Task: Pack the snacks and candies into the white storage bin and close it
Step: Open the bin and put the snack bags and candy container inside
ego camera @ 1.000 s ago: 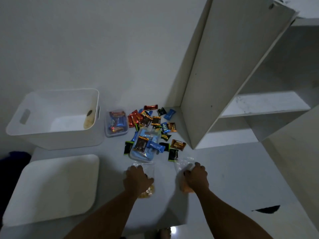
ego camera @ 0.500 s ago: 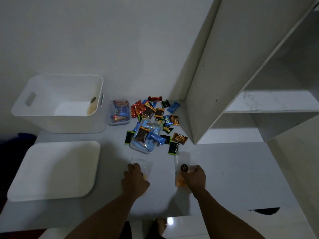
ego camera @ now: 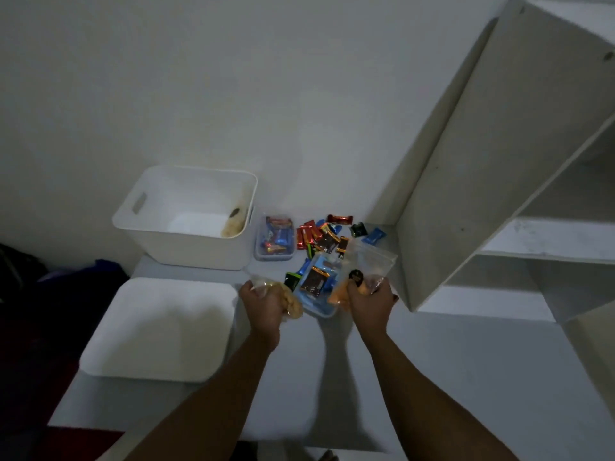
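Now raised off the table (ego camera: 432, 377), gripping a pale snack bag (ego camera: 293, 306) tight in the left hand (ego camera: 266, 302) and an orange snack bag (ego camera: 361, 272) in the right hand (ego camera: 369, 299), ready for carrying to the open white storage bin (ego camera: 186, 242) back left.

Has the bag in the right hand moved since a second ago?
Yes. The right hand has lifted the bag off the table; it now overlaps the candy pile, which it lay short of before.

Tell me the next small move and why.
Probably swing the left hand over the open white bin and drop its snack bag in: the bin stands to the left, while the right hand grips a zip bag.
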Available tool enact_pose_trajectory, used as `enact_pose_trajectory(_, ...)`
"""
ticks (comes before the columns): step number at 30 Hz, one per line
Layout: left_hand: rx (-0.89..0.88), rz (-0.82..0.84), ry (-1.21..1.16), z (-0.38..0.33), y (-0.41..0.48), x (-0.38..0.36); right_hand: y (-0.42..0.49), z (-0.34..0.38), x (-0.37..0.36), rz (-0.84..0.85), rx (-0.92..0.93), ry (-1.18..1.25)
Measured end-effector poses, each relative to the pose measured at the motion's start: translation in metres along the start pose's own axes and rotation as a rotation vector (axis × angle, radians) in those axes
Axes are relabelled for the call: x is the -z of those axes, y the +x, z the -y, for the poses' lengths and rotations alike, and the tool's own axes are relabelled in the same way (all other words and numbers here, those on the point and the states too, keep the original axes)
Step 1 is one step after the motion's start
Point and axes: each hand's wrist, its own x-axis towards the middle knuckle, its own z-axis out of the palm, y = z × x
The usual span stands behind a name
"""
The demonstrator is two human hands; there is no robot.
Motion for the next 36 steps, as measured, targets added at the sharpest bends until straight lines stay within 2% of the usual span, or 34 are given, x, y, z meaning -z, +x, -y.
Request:
enact_pose_trajectory(3, 0.138, 0.063, -0.247, -0.033, 0.028, 0.01, -0.004, 0.033, -0.038, 0.064, 0.045, 0.047)
enact_pose_trajectory(6, 0.109, 0.078, -0.35, -0.074, 0.047, 0.014, -0.007, 0.063, -0.077, 0.102, 0.103, 0.109)
enact_pose_trajectory(9, 0.011, 0.033, -0.252, -0.109, 0.066, 0.014, -0.009, 0.095, -0.115, 0.116, 0.131, 0.174)
enact_pose_trajectory(14, -0.169, 0.055, -0.077, -0.165, 0.118, 0.029, -0.008, 0.14, -0.182, 0.092, 0.164, 0.244)
enact_pose_trajectory(19, -0.359, 0.128, 0.165, -0.199, 0.181, 0.044, -0.005, 0.172, -0.243, 0.129, 0.235, 0.111)
enact_pose_trajectory(21, -0.334, 0.158, 0.308, -0.201, 0.206, 0.045, -0.003, 0.174, -0.263, 0.178, 0.191, -0.007)
enact_pose_trajectory(23, -0.304, 0.129, 0.609, -0.199, 0.228, 0.047, 0.0, 0.174, -0.279, 0.232, 0.092, -0.131)
enact_pose_trajectory(25, -0.264, 0.176, 0.824, -0.196, 0.241, 0.048, 0.002, 0.172, -0.295, 0.277, -0.019, -0.208)
enact_pose_trajectory(28, -0.15, 0.372, 0.857, -0.188, 0.256, 0.053, 0.005, 0.168, -0.309, 0.346, -0.107, -0.381)
enact_pose_trajectory(32, -0.017, 0.489, 0.946, -0.177, 0.27, 0.056, 0.007, 0.165, -0.319, 0.458, -0.133, -0.583)
enact_pose_trajectory(36, 0.135, 0.619, 0.934, -0.174, 0.275, 0.05, 0.011, 0.163, -0.325, 0.562, -0.102, -0.756)
